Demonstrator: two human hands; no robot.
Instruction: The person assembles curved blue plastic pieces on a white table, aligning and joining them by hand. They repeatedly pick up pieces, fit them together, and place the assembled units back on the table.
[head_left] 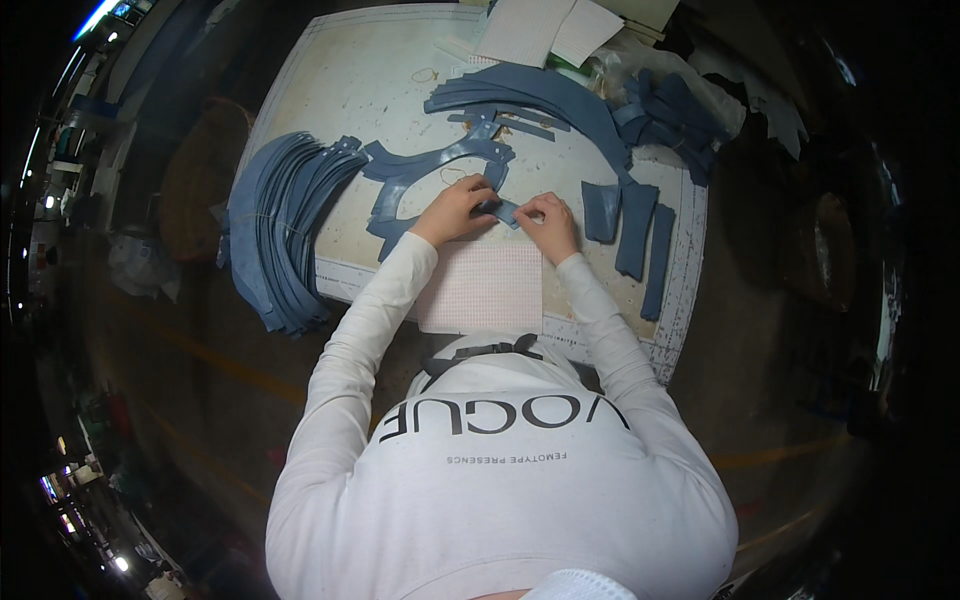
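Note:
Both hands work close together over the table, just beyond a sheet with a pink grid of small labels [480, 288]. My left hand [458, 212] has its fingers curled over a small blue leather-like piece [508, 212], holding it against the table. At the right end of that piece, my right hand [548, 224] is pinched, thumb against fingertips; whatever it pinches is too small to make out. Curved blue cut pieces [400, 195] lie just left of and beyond my left hand. Small white marks show on some of them.
A thick tied stack of curved blue pieces [275, 230] hangs over the table's left edge. Long curved strips [530, 85] lie at the back, and several straight strips [637, 230] on the right. Paper sheets [535, 30] and a clear plastic bag [640, 65] sit at the far edge.

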